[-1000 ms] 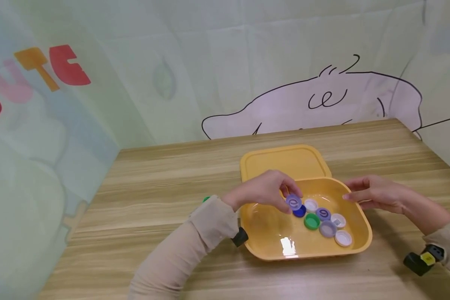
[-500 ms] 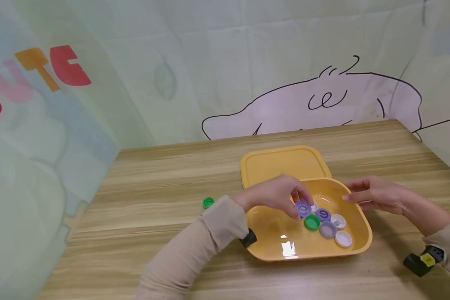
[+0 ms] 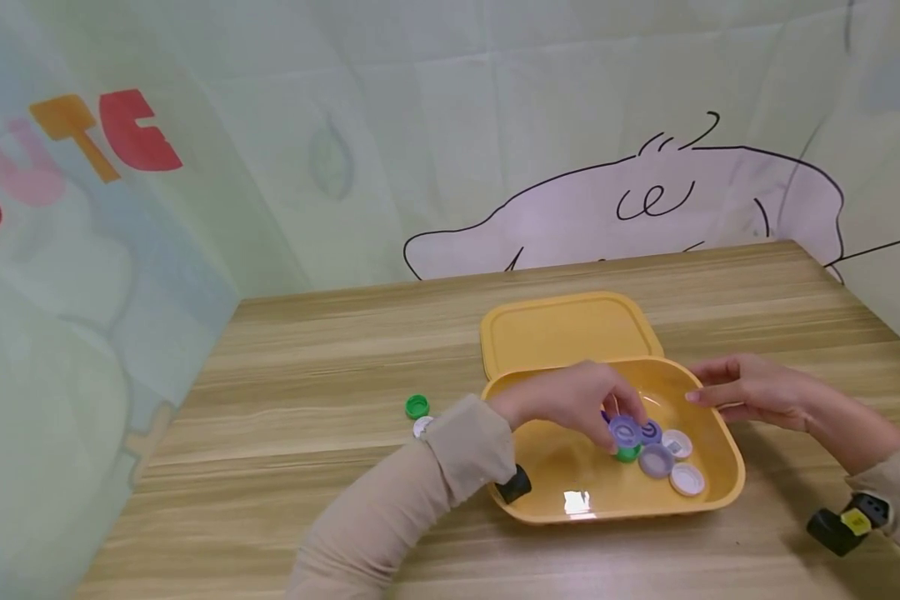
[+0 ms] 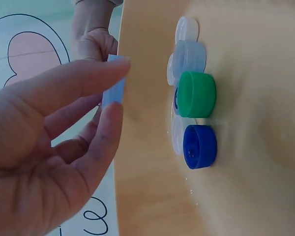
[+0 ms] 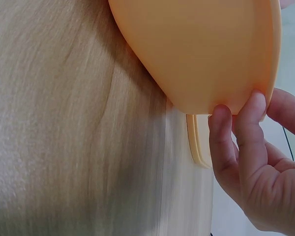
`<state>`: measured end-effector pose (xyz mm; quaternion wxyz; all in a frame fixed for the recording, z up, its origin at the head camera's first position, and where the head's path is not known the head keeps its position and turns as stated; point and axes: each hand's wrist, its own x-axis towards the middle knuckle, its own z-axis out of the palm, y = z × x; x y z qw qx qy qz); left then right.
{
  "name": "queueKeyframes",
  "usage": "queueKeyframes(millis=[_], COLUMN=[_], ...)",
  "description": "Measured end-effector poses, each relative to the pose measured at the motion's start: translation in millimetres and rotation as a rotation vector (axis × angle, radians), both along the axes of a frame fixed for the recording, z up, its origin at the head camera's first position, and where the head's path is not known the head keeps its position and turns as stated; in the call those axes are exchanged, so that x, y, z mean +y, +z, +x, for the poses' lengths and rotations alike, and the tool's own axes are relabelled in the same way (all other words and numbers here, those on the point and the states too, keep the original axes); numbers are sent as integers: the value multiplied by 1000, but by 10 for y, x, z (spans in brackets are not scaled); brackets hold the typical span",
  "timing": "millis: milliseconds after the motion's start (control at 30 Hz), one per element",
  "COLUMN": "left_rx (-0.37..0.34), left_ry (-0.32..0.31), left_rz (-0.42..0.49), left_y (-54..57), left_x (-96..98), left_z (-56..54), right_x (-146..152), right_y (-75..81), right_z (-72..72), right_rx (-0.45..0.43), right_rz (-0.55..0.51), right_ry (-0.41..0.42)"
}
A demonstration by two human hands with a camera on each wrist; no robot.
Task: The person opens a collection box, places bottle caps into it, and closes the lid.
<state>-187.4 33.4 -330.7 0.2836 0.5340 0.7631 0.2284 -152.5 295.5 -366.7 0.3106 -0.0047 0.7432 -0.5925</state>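
Note:
My left hand [image 3: 581,402] pinches a light purple bottle cap [image 3: 625,432] between thumb and fingertips, above the other caps in a yellow plastic container [image 3: 562,467]. The left wrist view shows the pinched cap [image 4: 113,91] edge-on, clear of the container floor. Below it lie a green cap [image 4: 199,95], a dark blue cap [image 4: 201,147], and several white and purple ones. At the container's right end, my right hand [image 3: 761,390] holds the rim, thumb on top and fingers against the outer wall; in the right wrist view its fingertips [image 5: 221,115] touch that wall.
A yellow lid [image 3: 570,333] lies flat behind the container, which overlaps its near edge. Left of the container, a green cap [image 3: 417,407] and a white cap [image 3: 422,427] rest on the wooden table [image 3: 307,375]. A printed cloth [image 3: 390,150] hangs behind the table.
My left hand has moved right and slightly toward me with the purple cap, now over the green cap. The caps on the table at left came into view. My right hand has stayed put.

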Motion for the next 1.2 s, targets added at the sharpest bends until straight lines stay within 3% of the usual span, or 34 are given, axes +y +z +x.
queueKeyframes(millis=[467,867,1000,1200], left_rx=[6,-12,61,231], left_ry=[-73,-192,-264,-403], left_rz=[-36,-71,-113,-158], left_y=[-156,-246,-260,-281], left_x=[162,251,282,336], left_z=[108,152,173,204], right_x=[-4,-9,-11,-11], right_y=[-6,13,7,3], right_z=[7,0,-3,2], right_rx=[11,10,6,3], right_rz=[0,-9,-11,-16], right_ry=[2,7,3,0])
